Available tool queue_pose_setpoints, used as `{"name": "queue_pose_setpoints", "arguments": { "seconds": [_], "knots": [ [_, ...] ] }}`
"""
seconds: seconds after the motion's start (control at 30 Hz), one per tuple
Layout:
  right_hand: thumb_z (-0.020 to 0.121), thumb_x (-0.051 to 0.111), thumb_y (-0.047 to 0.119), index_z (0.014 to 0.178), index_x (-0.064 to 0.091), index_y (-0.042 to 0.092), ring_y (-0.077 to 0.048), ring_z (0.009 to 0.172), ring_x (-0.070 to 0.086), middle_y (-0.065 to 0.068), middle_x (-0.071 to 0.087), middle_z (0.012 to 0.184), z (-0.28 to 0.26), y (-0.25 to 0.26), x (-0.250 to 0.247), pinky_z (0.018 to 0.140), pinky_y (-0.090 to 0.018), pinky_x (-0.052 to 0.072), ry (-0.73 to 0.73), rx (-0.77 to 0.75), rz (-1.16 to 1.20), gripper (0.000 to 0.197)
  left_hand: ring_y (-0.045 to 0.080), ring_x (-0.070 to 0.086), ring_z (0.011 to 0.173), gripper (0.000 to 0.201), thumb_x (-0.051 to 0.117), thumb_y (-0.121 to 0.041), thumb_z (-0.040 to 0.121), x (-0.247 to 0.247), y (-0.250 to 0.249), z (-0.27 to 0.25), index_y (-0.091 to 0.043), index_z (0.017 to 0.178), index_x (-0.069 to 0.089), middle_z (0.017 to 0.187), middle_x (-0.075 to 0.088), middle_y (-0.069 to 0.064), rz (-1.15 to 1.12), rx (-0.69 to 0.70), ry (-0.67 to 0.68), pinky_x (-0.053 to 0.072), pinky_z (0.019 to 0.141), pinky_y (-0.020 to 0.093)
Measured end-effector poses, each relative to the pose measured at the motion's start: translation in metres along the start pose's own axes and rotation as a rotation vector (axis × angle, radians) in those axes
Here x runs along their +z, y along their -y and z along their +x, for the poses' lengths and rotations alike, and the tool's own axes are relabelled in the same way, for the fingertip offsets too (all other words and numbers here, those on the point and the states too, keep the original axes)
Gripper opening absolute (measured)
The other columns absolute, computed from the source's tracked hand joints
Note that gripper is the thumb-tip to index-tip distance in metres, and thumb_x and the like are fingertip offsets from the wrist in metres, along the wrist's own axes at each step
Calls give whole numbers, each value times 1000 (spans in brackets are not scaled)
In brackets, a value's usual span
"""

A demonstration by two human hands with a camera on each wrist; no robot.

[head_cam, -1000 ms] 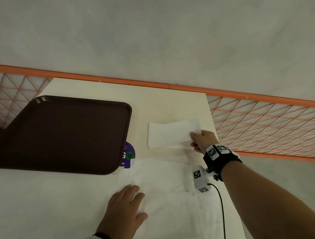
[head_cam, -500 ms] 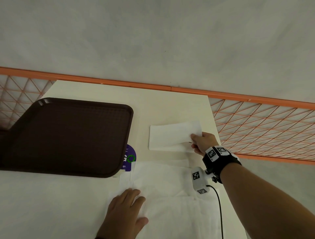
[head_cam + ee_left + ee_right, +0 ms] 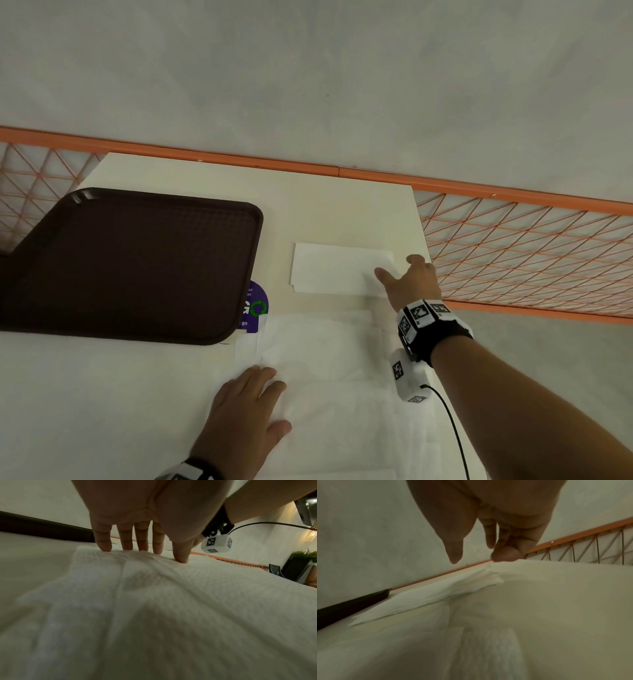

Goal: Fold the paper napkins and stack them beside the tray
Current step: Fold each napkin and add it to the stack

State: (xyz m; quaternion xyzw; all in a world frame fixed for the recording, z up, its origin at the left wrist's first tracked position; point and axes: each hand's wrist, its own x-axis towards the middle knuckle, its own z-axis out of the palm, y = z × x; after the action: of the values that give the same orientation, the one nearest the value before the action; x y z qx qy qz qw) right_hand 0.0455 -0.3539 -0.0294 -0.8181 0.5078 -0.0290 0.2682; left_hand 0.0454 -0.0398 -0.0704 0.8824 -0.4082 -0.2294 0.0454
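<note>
A folded white napkin [image 3: 339, 269] lies flat on the cream table, right of the dark brown tray [image 3: 137, 267]. My right hand [image 3: 411, 281] hovers over the napkin's right end with the thumb spread away. In the right wrist view its fingertips [image 3: 505, 555] touch that end of the folded napkin [image 3: 436, 593] and pinch nothing. Nearer to me lie unfolded napkins [image 3: 325, 349], overlapping one another. My left hand [image 3: 246, 404] presses flat on their left part. The left wrist view shows its straight fingers [image 3: 142, 545] on the embossed paper [image 3: 154, 601].
A purple round sticker [image 3: 255, 308] peeks out from under the tray's right rim. The table's right edge [image 3: 423, 240] runs close to my right hand. Beyond it is an orange mesh railing [image 3: 531, 257]. A black cable [image 3: 448, 421] trails from the right wrist camera.
My right hand has let go of the folded napkin's right end and spread its thumb. The napkin now lies flat. My left hand has stayed on the unfolded napkins.
</note>
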Motion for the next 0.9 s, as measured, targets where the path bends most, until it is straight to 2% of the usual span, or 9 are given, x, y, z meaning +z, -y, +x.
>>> {"name": "queue_pose_setpoints", "arguments": {
  "seconds": [0.1,0.2,0.27,0.3,0.37,0.6,0.73,0.8,0.9],
  "knots": [
    [87,64,45,127,50,17,-24,105,58,-3,54,121,-43,-12,-2,88,-37,48,47,-175,8,51,12,69,97,57,85,-62,46,-2,-2,-8,-34,95,71,107,69,-11,-19,19,-67,56,73,30],
    [89,61,44,112,62,21,-19,96,59,2,64,104,-99,-28,8,88,-33,48,381,-489,-158,33,14,68,101,52,82,-58,55,-10,-7,-14,-31,98,71,110,67,-9,-9,7,-98,56,76,32],
    [87,58,52,118,59,25,-19,107,53,4,58,114,-129,-36,11,93,-33,44,538,-609,-329,42,15,55,123,49,67,-56,76,-19,-12,-16,-29,117,64,129,54,-11,-40,0,-84,47,95,36],
    [85,58,55,124,55,27,-18,112,49,6,54,120,-138,-38,13,95,-34,41,559,-634,-410,48,14,38,136,50,56,-53,87,-20,-15,-16,-29,131,53,142,41,-12,-75,-15,-42,34,108,36],
    [84,57,57,129,49,28,-19,117,44,7,50,126,-146,-38,14,98,-37,36,543,-644,-518,54,10,13,145,55,43,-52,95,-16,-14,-16,-30,145,34,155,20,-12,-112,-16,-86,15,117,31],
    [94,52,33,113,58,22,-24,107,53,1,61,113,-162,-16,5,96,-39,37,497,-756,-622,23,15,1,147,68,44,-55,93,-21,-17,-18,-31,150,16,160,0,-6,-96,-51,-79,8,120,40],
    [96,48,33,115,63,27,-21,107,51,3,61,115,-179,-12,-15,92,-35,37,500,-852,-549,25,7,19,142,51,50,-52,92,-38,-14,-14,-35,139,40,152,27,-13,-193,61,-100,10,119,35],
    [98,46,34,117,64,30,-20,107,53,4,61,114,-180,-12,-27,87,-32,41,476,-833,-477,27,4,35,131,41,51,-50,92,-51,-11,-13,-34,130,50,139,44,-17,-215,116,-110,17,113,26],
    [98,47,36,123,61,33,-21,109,57,4,61,115,-177,-14,-34,83,-29,42,456,-750,-400,29,7,44,121,34,50,-44,95,-63,-9,-9,-32,127,55,128,52,-14,-179,145,-94,24,105,22]
  ]
}}
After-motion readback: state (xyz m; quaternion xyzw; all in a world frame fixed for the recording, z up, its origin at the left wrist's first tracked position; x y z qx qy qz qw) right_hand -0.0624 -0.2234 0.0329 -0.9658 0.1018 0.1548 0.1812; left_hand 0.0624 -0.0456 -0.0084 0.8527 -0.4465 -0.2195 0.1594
